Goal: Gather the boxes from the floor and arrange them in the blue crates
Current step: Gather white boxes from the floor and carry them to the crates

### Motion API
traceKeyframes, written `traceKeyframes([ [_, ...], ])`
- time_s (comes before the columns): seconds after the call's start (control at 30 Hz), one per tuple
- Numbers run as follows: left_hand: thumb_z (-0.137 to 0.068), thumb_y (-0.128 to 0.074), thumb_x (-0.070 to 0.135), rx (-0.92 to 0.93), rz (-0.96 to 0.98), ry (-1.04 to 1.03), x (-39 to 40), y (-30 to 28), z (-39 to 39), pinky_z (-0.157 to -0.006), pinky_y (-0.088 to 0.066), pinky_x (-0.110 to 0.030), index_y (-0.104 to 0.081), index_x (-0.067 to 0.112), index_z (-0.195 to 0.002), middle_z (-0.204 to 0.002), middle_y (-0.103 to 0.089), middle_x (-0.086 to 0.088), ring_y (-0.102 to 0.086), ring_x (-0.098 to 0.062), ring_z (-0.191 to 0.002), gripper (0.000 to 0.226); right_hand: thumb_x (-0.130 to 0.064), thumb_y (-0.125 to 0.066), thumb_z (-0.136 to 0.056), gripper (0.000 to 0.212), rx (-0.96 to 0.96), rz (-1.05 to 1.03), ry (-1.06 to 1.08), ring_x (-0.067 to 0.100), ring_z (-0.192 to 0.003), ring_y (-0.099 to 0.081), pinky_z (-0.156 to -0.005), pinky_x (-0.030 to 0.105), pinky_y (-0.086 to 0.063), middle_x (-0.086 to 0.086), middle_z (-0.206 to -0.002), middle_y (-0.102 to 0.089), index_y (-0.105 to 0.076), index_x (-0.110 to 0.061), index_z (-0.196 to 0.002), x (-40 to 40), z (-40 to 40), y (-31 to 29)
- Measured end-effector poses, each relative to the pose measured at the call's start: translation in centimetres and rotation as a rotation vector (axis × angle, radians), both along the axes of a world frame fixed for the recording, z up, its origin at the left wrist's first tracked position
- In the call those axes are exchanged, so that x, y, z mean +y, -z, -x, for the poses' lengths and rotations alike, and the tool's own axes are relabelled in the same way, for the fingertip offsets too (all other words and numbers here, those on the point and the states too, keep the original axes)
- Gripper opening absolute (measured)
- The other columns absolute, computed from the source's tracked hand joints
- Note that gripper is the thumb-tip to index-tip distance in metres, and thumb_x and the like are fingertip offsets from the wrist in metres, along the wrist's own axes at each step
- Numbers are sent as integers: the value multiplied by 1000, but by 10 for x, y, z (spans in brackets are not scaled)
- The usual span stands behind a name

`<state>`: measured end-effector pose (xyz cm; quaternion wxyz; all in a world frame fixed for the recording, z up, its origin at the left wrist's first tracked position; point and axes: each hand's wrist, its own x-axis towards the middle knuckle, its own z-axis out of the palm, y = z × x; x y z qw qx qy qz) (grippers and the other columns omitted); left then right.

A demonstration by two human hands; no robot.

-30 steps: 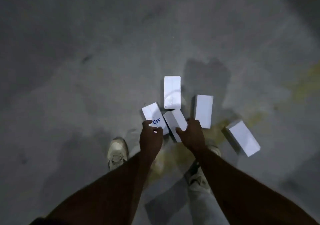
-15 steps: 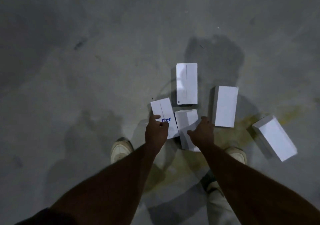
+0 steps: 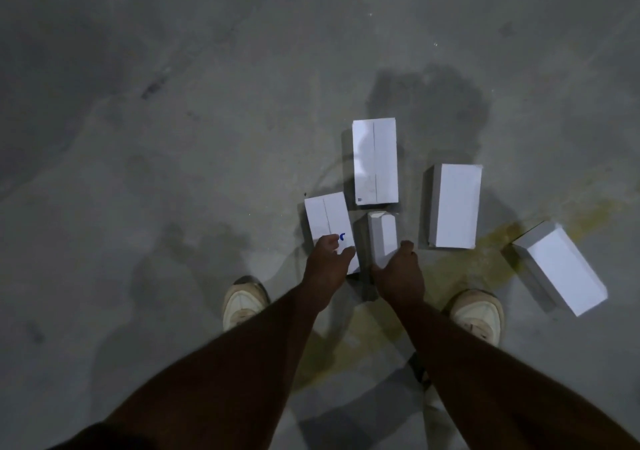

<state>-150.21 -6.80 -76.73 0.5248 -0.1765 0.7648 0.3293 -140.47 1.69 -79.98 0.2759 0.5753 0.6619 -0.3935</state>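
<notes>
Several white boxes lie on the grey concrete floor. My left hand (image 3: 327, 269) is closed on the near end of a box with blue lettering (image 3: 327, 223), covering most of the letters. Right beside it, my right hand (image 3: 398, 276) grips a narrow box (image 3: 381, 238) that is tipped up on its long edge. A flat box (image 3: 375, 160) lies just beyond these two. Another box (image 3: 453, 205) lies to the right, and a fifth box (image 3: 561, 269) sits angled at the far right. No blue crate is in view.
My two light shoes (image 3: 244, 302) (image 3: 478, 314) stand on either side of my arms, close to the boxes. A yellowish stain (image 3: 491, 242) runs across the floor under the right-hand boxes. Bare concrete spreads to the left and beyond.
The view has dropped closer to the boxes. My right hand has tipped the middle box up onto its edge. My left hand has slid further over the lettered box, hiding more of the blue letters.
</notes>
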Motion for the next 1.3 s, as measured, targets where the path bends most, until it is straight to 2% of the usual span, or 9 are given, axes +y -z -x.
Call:
traceKeyframes([
  [0.2,-85,-78,29,111,-40,-95,-15,1,-3,-94,-56,-38,-56,14,-130,-126,-66,-3,-64,-21,-112,52,-33,-74,-82,66,170,-177,233,30,-111,-60,-88,42,-54,11,-124,-57,-34,-13,-131,-5,-5,-21],
  [0.33,-82,-79,39,-42,-165,-158,-10,-13,-1,-72,-55,-18,-62,23,-122,-120,-70,4,-67,-9,-101,46,-33,-62,-90,55,439,17,293,16,-106,-55,-90,35,-52,-3,-119,-52,-36,-18,-137,-14,-5,-41],
  [0.43,-83,-76,44,-77,-165,-159,-12,-16,1,-81,-55,-28,-63,24,-116,-114,-71,1,-66,-18,-101,41,-36,-45,-98,42,556,164,291,9,-103,-57,-91,24,-48,-5,-120,-55,-44,-16,-135,-18,5,-41],
  [0.53,-80,-74,55,-26,-34,-263,-22,-11,12,-92,-54,-40,-58,18,-120,-112,-68,-3,-64,-23,-100,58,-26,-32,-108,25,510,79,200,14,-98,-60,-91,29,-50,0,-110,-61,-55,-17,-114,-16,19,-34],
  [0.77,-78,-67,53,-60,-100,-348,-51,4,36,-96,-53,-51,-51,23,-126,-116,-66,-13,-64,-34,-104,58,-17,-46,-98,27,362,73,87,14,-61,-52,-59,33,-45,0,-66,-52,-51,-14,-72,-5,40,8],
  [0.87,-69,-61,54,-135,-147,-330,-45,9,38,-102,-48,-53,-49,21,-131,-119,-64,-15,-62,-36,-109,71,-27,-48,-100,15,279,285,139,15,-87,-61,-68,30,-50,-1,-95,-61,-56,-14,-103,-12,47,27],
  [0.97,-67,-62,52,-140,-169,-333,-36,14,35,-103,-48,-55,-50,21,-135,-123,-64,-16,-61,-38,-111,75,-48,-46,-94,44,246,399,229,21,-104,-64,-91,46,-55,1,-121,-65,-55,-21,-127,-23,48,41],
  [1.2,-68,-58,52,-191,-185,-198,-25,-2,35,-97,-49,-50,-54,27,-115,-112,-65,-11,-62,-33,-104,53,-74,-58,-67,75,298,543,655,28,-105,-66,-90,53,-55,3,-117,-66,-50,-27,-126,-29,24,25],
  [1.3,-66,-62,50,-181,-181,-211,-25,-15,27,-98,-50,-49,-50,26,-127,-118,-64,-10,-62,-32,-108,66,-56,-57,-83,50,314,491,670,28,-104,-63,-90,53,-55,5,-116,-61,-44,-26,-121,-26,20,3],
])
